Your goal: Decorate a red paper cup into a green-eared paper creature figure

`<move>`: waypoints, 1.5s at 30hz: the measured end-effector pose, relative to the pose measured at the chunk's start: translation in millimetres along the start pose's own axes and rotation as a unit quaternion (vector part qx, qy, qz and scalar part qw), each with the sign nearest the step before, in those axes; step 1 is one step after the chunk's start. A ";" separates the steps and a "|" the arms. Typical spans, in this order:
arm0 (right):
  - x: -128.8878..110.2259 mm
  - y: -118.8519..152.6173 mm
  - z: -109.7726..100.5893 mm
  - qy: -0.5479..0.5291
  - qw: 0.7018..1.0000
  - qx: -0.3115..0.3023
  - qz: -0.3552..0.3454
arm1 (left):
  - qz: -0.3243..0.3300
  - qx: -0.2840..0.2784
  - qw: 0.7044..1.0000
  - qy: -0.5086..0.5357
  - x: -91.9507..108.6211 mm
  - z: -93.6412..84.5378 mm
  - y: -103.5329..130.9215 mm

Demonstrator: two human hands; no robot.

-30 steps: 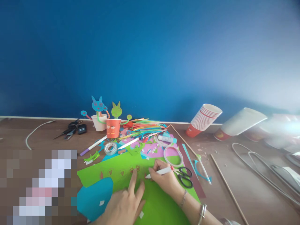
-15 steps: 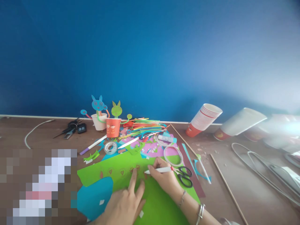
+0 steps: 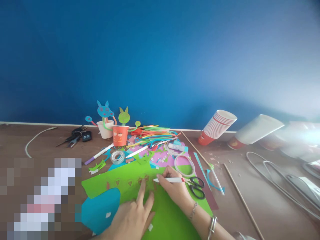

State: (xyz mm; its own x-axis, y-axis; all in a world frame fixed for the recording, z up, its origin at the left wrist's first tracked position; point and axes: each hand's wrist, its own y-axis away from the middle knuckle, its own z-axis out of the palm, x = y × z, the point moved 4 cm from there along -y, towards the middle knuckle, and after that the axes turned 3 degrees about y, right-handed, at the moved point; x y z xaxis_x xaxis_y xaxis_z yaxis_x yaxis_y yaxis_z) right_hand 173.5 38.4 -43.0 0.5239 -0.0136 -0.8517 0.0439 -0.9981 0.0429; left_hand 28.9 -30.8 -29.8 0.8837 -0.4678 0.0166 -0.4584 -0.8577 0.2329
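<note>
A green sheet of paper lies on the table under both hands, with small red drawn shapes in a row. My left hand rests flat on it, fingers spread, its index fingertip beside the drawn eye-like shapes. In my right hand is a white marker with a red band, its tip at the paper just right of those shapes. Black-handled scissors lie right of that hand. A blue paper piece sits left of my left hand.
Behind stand two paper cups with animal figures, one white and one orange. Pipe cleaners, tape rolls and a purple-ended marker lie around. Stacked cups, a thin stick and cables are at right.
Almost nothing differs. The marker tip has shifted very slightly up and left with my right hand; my left hand stays in place.
</note>
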 end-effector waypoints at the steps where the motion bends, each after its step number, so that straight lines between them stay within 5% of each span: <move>1: 0.1 -0.2 0.0 0.002 1.000 0.000 0.001 | 0.001 0.002 1.000 -0.002 0.0 0.3 0.1; 45: -1.8 0.8 -2.8 0.023 0.999 0.042 -0.018 | 0.011 -0.005 1.000 -0.003 -1.1 3.0 -0.2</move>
State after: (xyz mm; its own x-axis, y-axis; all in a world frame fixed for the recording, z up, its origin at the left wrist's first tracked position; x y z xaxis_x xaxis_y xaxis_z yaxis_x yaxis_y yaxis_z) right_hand 174.9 37.8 -40.0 0.5614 0.0233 -0.8272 -0.0067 -0.9994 -0.0327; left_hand 27.7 -30.8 -32.8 0.8727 -0.4880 0.0151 -0.4768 -0.8451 0.2420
